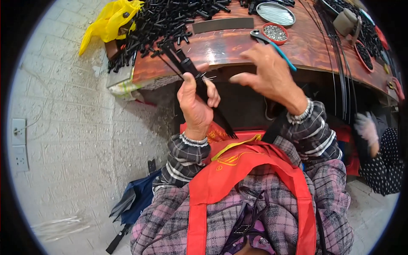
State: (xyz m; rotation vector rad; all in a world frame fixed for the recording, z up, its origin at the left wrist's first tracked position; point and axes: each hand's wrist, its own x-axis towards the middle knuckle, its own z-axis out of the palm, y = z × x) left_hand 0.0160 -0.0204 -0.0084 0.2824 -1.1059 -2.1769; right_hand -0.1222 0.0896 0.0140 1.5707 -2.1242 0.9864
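My left hand [196, 106] is closed around a black tubular part [187, 66] with thin black rods. The rods run up toward the table edge and down below the fist. Fine metal pins [209, 78] stick out beside my left fingers. To the right, my right hand [272, 76] is in the air near the table's front edge, thumb and fingers apart, with nothing in it. Just beyond it lie pliers [284, 55] with a blue handle, partly hidden by the hand. A red dish [276, 41] of small metal pieces stands beside the pliers' head.
Black tubular parts [163, 21] are heaped on the wooden table [229, 46], beside a yellow bag [110, 19]. Behind lie a dark flat strip [223, 25] and a tray of thin clear pieces [275, 15]. Long black rods [340, 72] hang over the edge near another person's gloved hand [367, 128].
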